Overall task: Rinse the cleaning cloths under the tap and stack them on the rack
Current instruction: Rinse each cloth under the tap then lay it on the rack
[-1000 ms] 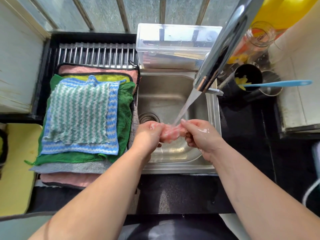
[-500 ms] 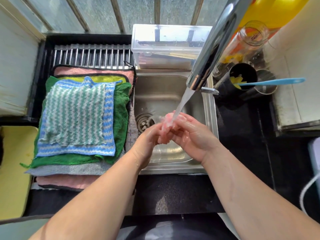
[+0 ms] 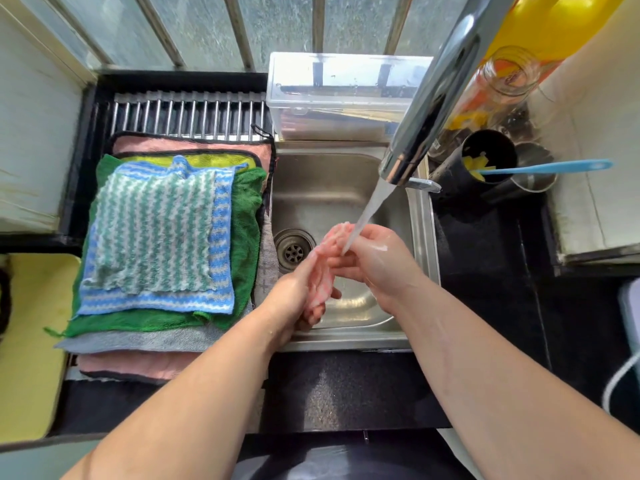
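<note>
The dark surface runs round a steel sink. To its left we see the rack carrying a stack of cloths, a green-and-white striped one on top. The tap reaches over the sink, its water falling on the pink cloth, which we hold above the basin beside the drain. Our left grip is curled round its lower end; our right grip pinches its upper part under the stream.

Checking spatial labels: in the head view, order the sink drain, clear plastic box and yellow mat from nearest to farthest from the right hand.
1. Drain, just left of the right hand.
2. Clear box, straight behind, at the back.
3. Yellow mat, far left.
</note>
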